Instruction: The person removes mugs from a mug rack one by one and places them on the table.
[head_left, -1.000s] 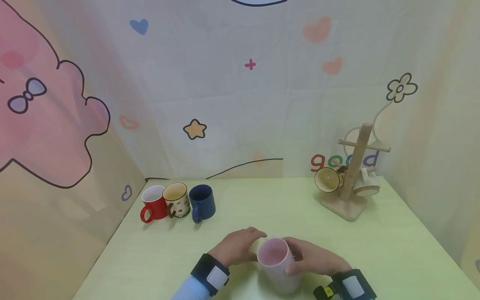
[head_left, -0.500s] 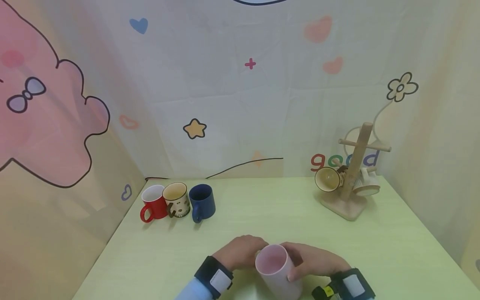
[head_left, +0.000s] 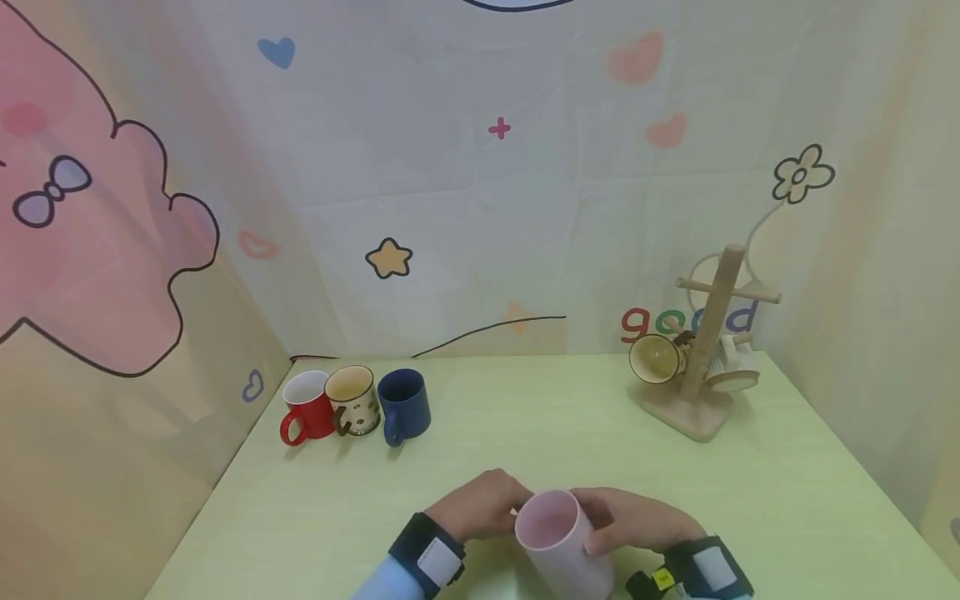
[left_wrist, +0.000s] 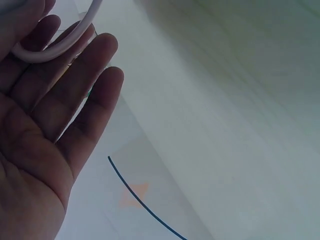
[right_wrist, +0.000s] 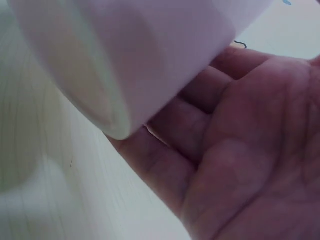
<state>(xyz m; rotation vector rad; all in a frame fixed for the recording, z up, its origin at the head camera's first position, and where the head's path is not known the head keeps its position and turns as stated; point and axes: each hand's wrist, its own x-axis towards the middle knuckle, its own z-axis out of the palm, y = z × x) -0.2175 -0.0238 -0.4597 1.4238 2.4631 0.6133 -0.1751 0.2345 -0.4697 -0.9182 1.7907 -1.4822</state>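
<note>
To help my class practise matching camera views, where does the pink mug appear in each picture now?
Head: the pink mug is at the bottom, just right of centre, mouth visible.
Left wrist: a curved pink band at the top left, apparently its handle.
Right wrist: upper left, large and tilted, base towards the left.
Shared landmark: the pale tabletop, visible in all three.

Wooden rack (head_left: 711,329) at your one o'clock!
Your eleven o'clock: red mug (head_left: 315,419), spotted mug (head_left: 362,411), blue mug (head_left: 409,414), all upright.
</note>
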